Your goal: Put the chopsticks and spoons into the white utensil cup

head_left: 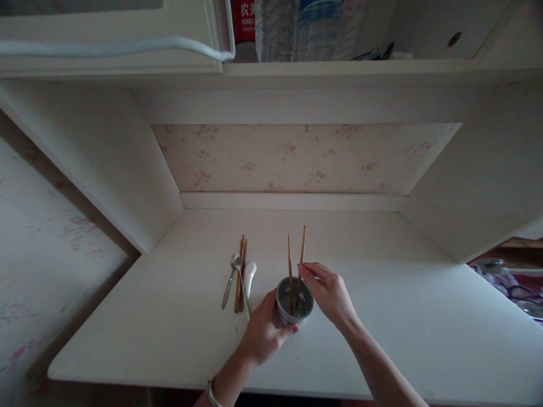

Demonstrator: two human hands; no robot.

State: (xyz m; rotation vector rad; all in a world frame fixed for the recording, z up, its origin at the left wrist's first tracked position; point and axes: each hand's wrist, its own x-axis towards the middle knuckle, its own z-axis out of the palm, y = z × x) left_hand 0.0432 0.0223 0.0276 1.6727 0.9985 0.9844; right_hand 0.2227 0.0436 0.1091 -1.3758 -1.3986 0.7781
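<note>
My left hand is wrapped round the side of a round metal utensil holder with holes in its bottom. Two wooden chopsticks stand in it. One chopstick leans free inside the holder. The other chopstick is pinched between the fingertips of my right hand, its lower end inside the holder. Left of the holder lie several more chopsticks, two metal spoons and a white soup spoon, close together on the white desktop.
A shelf overhangs the desk, holding a red package and plastic-wrapped bottles. A white cable runs along the upper left. Side panels flank the desktop, and a floral back panel stands behind it.
</note>
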